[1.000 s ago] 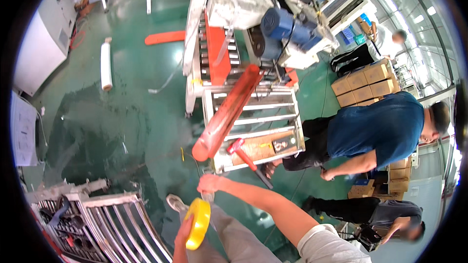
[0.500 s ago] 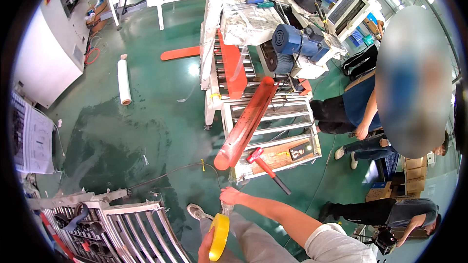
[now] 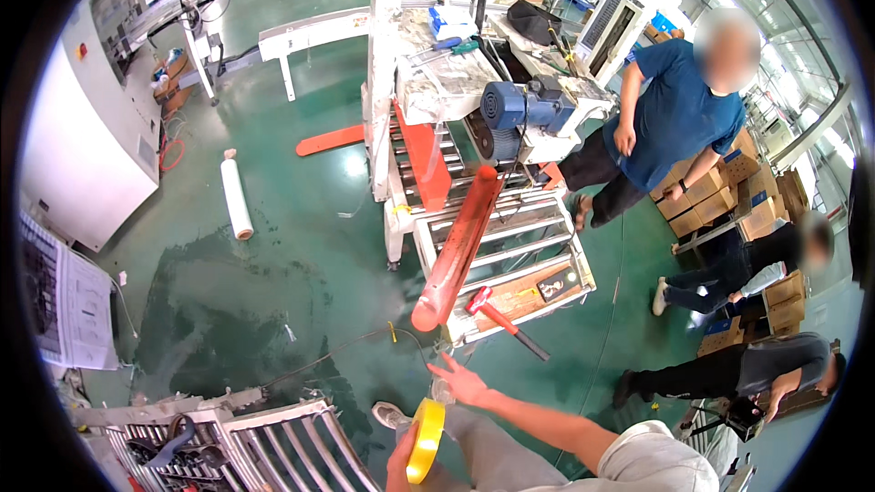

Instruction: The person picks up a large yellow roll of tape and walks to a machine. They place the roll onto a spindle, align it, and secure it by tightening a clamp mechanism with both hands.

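Observation:
My left hand [image 3: 399,463] grips a roll of yellow tape [image 3: 426,442] low in the picture, above my legs. My right hand [image 3: 463,384] reaches in from the right with its fingers apart and nothing visible in them. Just beyond it is the near end of a roller conveyor [image 3: 519,255]. A long red metal channel [image 3: 456,255] lies slanting across the rollers, its near end sticking out. Beside that end, a red-headed hammer [image 3: 507,322] with a dark grip rests partly over a wooden board [image 3: 519,302] on the conveyor.
A blue motor [image 3: 524,105] sits on the machine behind the conveyor. White wrapped roll [image 3: 236,196] lies on the green floor at left. Another roller section [image 3: 292,446] stands at lower left. A person in blue [image 3: 679,118] stands right of the machine; two more people are farther right.
My right hand has spread its fingers and shifted slightly right and down. The tape roll has moved a little right with my left hand. The person in blue now stands farther back.

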